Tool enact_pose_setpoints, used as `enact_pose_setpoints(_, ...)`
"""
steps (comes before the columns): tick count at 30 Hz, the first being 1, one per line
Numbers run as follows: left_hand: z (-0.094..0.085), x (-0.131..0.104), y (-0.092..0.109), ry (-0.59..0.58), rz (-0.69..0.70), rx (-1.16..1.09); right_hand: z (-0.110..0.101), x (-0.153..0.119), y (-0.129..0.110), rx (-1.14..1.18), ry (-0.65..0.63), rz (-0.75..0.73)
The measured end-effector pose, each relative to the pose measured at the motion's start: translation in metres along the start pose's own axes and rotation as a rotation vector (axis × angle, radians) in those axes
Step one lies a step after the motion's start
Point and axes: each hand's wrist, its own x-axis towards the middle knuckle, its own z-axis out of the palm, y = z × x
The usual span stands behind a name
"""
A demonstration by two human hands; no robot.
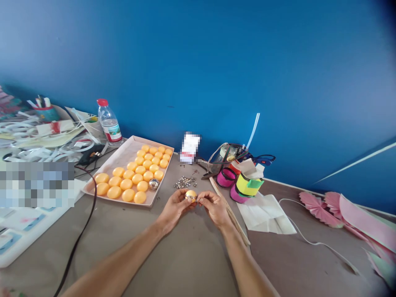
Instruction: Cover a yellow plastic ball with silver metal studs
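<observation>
My left hand [173, 209] is closed around a small orange ball [191, 193] that has a band of shiny silver bits across its front. At the ball's right side, my right hand [215, 208] makes a pinch with thumb and forefinger; whatever is between the fingertips is too small to make out. Just beyond both hands, a loose pile of small silver pieces [185, 182] lies on the table. To the left, a shallow tray [123, 153] bears rows of orange balls [140, 169], along with one ball covered in silver [154, 184] near its right edge.
A bottle with a red cap [109, 123] stands behind the tray. Pink and yellow rolls [246, 186], a wooden strip [230, 212] and white paper [262, 214] lie at right. A dark cable [89, 214] crosses the left side. The blue wall [198, 74] closes the back.
</observation>
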Motion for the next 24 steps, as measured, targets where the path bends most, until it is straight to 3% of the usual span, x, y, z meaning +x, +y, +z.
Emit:
enact_pose_setpoints(12,0.0,0.0,-0.002,-0.012,0.008,0.0,0.007,-0.004,-0.003,-0.082,-0.006,0.025)
enact_pose_setpoints(19,0.003,-0.004,0.001,-0.071,0.05,0.014,0.003,-0.003,0.004,0.088,0.012,0.032)
enact_pose_setpoints(24,0.002,-0.005,0.003,-0.086,0.025,-0.004,0.0,-0.001,0.01,0.074,-0.031,0.065)
